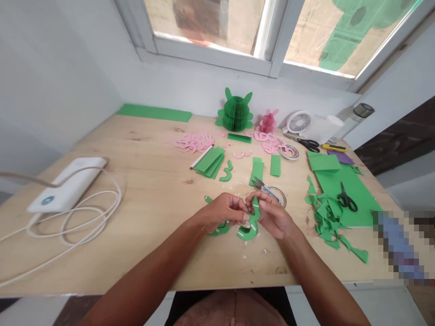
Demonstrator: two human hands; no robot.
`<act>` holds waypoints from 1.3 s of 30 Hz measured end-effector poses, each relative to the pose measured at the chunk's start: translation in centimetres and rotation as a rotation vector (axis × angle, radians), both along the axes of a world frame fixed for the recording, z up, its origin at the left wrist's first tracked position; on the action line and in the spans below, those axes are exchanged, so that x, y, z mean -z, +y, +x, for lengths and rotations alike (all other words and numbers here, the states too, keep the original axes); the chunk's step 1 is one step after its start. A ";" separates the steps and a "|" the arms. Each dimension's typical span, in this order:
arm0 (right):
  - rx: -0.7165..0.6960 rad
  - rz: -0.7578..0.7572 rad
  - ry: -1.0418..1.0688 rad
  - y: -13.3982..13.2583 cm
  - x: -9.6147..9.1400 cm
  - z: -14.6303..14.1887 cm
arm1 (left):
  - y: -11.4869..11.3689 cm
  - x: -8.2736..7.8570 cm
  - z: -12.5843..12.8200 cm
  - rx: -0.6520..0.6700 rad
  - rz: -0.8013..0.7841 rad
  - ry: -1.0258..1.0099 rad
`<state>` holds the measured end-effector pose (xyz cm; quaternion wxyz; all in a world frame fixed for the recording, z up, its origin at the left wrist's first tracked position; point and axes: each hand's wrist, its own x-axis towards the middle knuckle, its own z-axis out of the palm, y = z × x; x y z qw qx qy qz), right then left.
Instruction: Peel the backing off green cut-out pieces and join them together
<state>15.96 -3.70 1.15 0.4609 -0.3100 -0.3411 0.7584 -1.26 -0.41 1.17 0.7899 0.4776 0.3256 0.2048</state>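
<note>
A green paper cut-out [253, 226] with a wavy, 3-like shape and short white strips on it is between my two hands. My right hand [276, 217] is closed on its upper right edge. My left hand [222, 210] pinches at its left side, thumb and fingertips together. Another green cut-out with white strips [219, 228] lies partly hidden under my left hand. Just beyond my right fingertips are small scissors [261, 183] and a roll of tape [280, 197]. Small white scraps [265, 251] are scattered on the table around the hands.
Green paper strips [210, 162], a green wavy cut-out [226, 172] and pink cut-outs [195, 141] lie farther back. Green [236, 115] and pink [267, 122] honeycomb paper figures stand by the wall. Black scissors [346, 199] and green offcuts [328, 217] are right; a white power strip [68, 183] with cable is left.
</note>
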 end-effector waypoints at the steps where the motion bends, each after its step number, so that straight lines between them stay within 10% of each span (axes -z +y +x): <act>1: 0.000 0.006 -0.009 0.0 0.0 0.0 | 0.0 0.0 0.0 0.005 -0.002 0.007; 39: 0.129 0.045 -0.197 0.3 0.5 0.2 | -0.1 -0.2 0.1 -0.095 0.047 0.089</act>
